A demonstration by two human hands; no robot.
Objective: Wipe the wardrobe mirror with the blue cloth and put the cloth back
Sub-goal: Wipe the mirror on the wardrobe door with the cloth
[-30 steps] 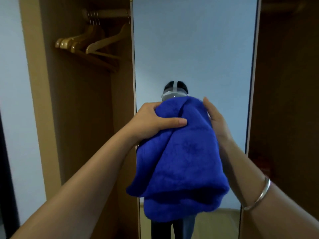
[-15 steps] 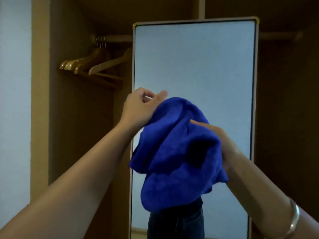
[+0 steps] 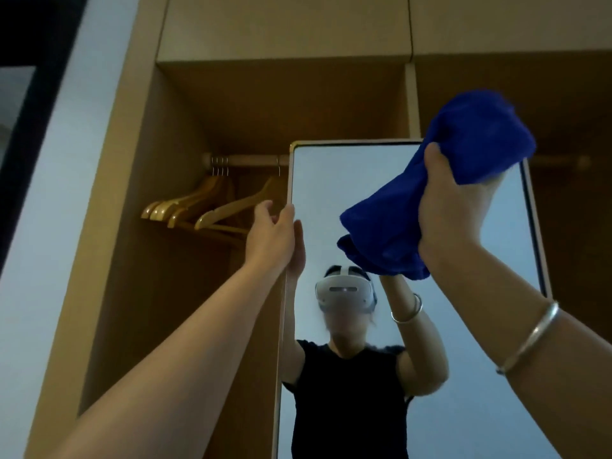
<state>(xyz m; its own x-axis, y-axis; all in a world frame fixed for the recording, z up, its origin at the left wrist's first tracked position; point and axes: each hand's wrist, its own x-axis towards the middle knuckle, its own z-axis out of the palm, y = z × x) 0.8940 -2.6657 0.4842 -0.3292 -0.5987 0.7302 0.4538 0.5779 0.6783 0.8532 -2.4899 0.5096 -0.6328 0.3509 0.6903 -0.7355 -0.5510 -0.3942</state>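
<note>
Left third of frame: wardrobe compartment is sitting open, holding wooden hangers bunched on the rail at centre-left; nothing else is showing in it. Closed upper cupboards are running along the top.

Centre-left: left hand is gripping the mirror frame at its left edge, thumb on the front, fingers curling behind. It's bracing, not wiping.

Centre: glass is reflecting the person wearing a headset.

Upper right: right hand is clenching the blue cloth in a bunched wad, raised at the mirror's top right corner. Can't tell whether the cloth is touching the glass yet. Bracelet is riding on that wrist, lower right.

Far right: second compartment is sitting dark; contents can't be made out.

Judgement: wiping is only starting. To do it well: flatten the wad so more cloth is meeting the glass, start at the top corner, work across in overlapping passes moving downward, keep the left hand steadying the frame, keep the bracelet off the glass.
</note>
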